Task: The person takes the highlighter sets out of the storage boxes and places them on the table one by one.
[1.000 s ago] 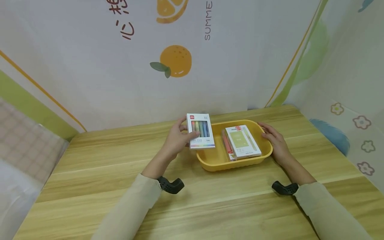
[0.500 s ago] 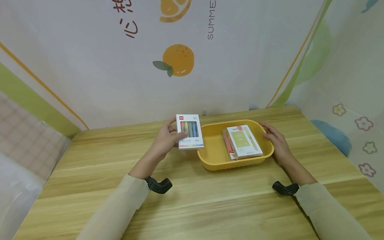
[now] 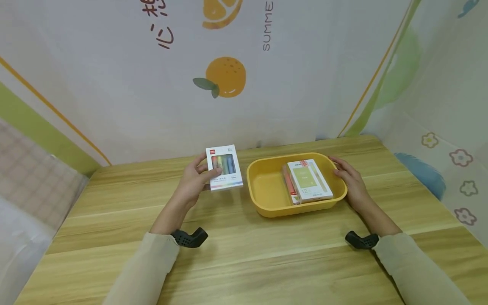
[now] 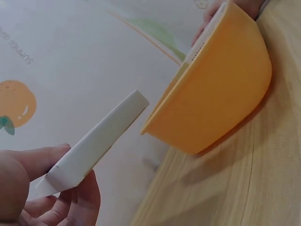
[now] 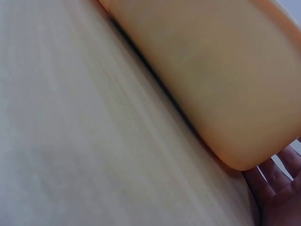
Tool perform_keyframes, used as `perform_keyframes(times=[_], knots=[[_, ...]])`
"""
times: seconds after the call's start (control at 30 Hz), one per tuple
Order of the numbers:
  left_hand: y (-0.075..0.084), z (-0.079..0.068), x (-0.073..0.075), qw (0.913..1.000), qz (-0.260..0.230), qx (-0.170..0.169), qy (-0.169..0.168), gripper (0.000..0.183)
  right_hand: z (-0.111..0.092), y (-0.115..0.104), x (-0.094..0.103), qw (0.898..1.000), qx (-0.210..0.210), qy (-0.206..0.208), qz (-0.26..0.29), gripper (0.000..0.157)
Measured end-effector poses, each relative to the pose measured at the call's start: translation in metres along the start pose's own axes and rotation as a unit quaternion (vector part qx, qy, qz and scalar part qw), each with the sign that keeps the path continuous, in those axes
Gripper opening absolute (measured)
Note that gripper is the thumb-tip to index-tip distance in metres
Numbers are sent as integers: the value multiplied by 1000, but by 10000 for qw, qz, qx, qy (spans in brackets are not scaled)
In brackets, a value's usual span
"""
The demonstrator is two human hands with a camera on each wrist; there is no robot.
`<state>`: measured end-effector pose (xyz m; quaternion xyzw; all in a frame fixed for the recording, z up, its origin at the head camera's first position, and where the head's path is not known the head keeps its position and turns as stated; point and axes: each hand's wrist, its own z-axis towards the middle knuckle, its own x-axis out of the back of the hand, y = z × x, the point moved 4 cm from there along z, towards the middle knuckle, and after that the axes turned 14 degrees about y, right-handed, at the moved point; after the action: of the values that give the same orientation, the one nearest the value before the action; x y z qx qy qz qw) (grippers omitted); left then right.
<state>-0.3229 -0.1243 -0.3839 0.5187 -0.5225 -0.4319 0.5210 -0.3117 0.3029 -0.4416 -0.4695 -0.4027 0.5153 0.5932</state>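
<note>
My left hand (image 3: 189,181) holds a white box of coloured markers (image 3: 228,163), thumb on the front and fingers behind. Through its window several coloured sticks show. The box hangs above the table, left of a yellow plastic basket (image 3: 264,192) and apart from it. In the left wrist view the box (image 4: 96,136) is seen edge-on, pinched between thumb and fingers. My right hand (image 3: 352,184) grips the basket's right end, thumb over the rim and fingers along the outside. In the right wrist view fingers (image 5: 277,176) lie against the basket's wall (image 5: 221,84).
A white and green box (image 3: 310,180) marked 12 lies in the basket's right half. Beside it is a red-orange pack (image 3: 290,186), partly covered. Wood-grain table (image 3: 267,258) extends in front and to the left. A printed cloth (image 3: 152,106) hangs behind its back edge.
My left hand has carried the box of markers leftward, from over the basket's left rim to beside the basket. My right hand and the basket have stayed in place.
</note>
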Motion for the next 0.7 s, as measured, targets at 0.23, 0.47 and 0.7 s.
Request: perform_keyframes(times=[0.23, 0.47, 0.7], knots=[[2, 5, 9, 9999, -106, 2, 108, 77, 2, -3, -4, 10000, -40, -21, -11, 49], [4, 10, 14, 9999, -63, 16, 159, 76, 3, -5, -1, 10000, -7, 67, -57, 48], [-5, 11, 14, 9999, 83, 101, 75, 73, 1, -1, 0, 9999, -128, 74, -17, 48]])
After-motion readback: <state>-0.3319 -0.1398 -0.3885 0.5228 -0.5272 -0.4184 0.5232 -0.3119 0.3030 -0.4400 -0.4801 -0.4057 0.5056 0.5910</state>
